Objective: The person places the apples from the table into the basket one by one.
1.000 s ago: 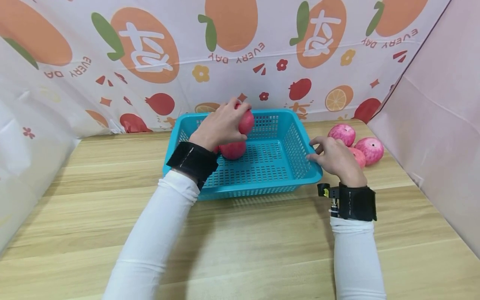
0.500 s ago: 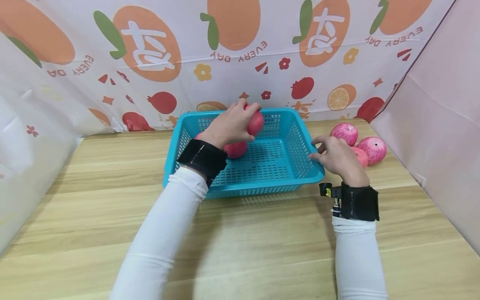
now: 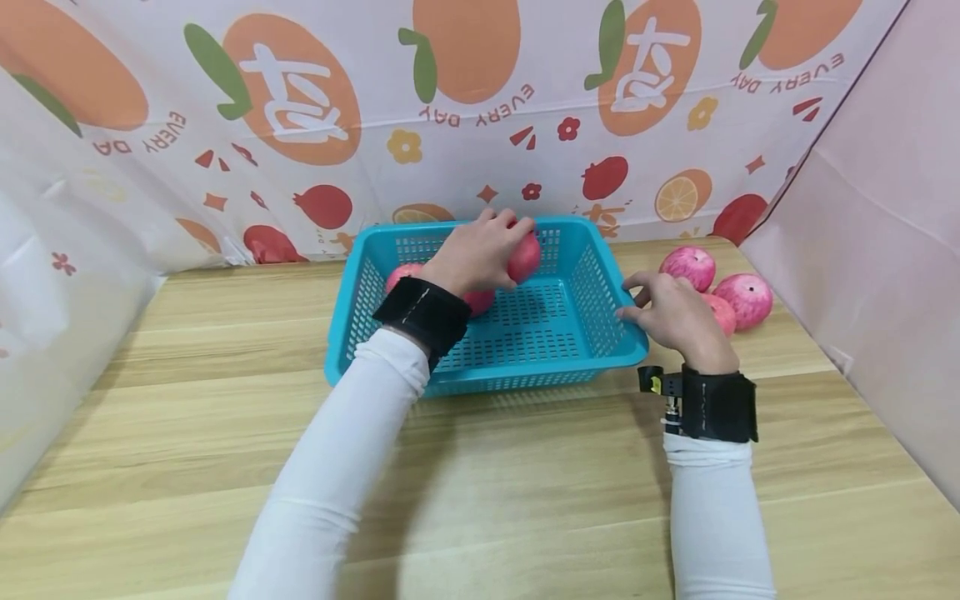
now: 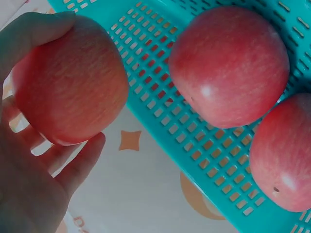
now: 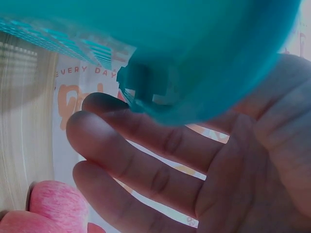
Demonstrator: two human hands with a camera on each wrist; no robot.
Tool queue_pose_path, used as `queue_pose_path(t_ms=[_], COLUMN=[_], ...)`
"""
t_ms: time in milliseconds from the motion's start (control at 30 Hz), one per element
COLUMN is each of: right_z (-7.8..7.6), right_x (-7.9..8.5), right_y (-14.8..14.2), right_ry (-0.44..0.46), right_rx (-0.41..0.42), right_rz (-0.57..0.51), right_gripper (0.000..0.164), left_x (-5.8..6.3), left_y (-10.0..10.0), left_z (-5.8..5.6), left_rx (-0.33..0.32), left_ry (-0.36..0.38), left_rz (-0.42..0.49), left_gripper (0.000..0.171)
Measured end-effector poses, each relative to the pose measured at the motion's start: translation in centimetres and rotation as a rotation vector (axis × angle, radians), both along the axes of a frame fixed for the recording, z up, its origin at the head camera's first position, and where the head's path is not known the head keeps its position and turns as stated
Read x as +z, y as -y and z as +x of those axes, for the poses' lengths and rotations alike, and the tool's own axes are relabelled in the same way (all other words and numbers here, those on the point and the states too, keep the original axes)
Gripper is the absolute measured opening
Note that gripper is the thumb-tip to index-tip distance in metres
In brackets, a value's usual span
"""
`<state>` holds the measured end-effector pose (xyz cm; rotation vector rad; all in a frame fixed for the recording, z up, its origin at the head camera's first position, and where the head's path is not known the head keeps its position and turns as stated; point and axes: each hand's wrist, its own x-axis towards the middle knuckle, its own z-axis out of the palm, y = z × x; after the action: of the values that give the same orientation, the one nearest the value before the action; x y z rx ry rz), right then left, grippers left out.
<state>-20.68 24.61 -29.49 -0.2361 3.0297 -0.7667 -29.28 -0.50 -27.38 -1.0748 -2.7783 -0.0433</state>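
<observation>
My left hand (image 3: 480,254) grips a red apple (image 3: 524,257) over the turquoise basket (image 3: 480,386); in the left wrist view the thumb and fingers wrap round this apple (image 4: 73,82). Two more apples lie in the basket's left part: one (image 3: 406,273) shows left of the hand, the other (image 3: 480,302) is partly covered by it. Both appear whole or nearly so in the left wrist view, an upper apple (image 4: 229,67) beside a lower apple (image 4: 284,153). My right hand (image 3: 671,317) holds the basket's right rim, thumb and fingers about the edge; the right wrist view shows its fingers (image 5: 131,155) under the rim.
Right of the basket, three apples sit together on the wooden table (image 3: 525,500): a back apple (image 3: 688,267), a right apple (image 3: 744,300) and one (image 3: 722,313) partly behind the right hand. A fruit-printed curtain (image 3: 480,150) hangs behind; a pale wall (image 3: 885,208) stands at the right.
My left hand has carried its apple to the right and slightly down over the basket, uncovering the leftmost apple. My right hand keeps its place on the rim.
</observation>
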Motion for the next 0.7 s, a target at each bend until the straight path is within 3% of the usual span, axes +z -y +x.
queue_pose_path(t_ms=[333,700], right_z=[-0.1,0.0], right_x=[0.4,0.0], right_y=[-0.1,0.0], right_ry=[-0.012,0.005], right_rx=[-0.008,-0.01], right_rz=[0.008,-0.007], right_gripper=[0.046,0.047], left_x=[-0.4,-1.9], left_y=[-0.6,-1.0], left_z=[-0.5,-1.2], left_rx=[0.012,0.051], left_ry=[0.065,0.114], left_rz=[0.017,-0.036], left_gripper=[0.075,0.078])
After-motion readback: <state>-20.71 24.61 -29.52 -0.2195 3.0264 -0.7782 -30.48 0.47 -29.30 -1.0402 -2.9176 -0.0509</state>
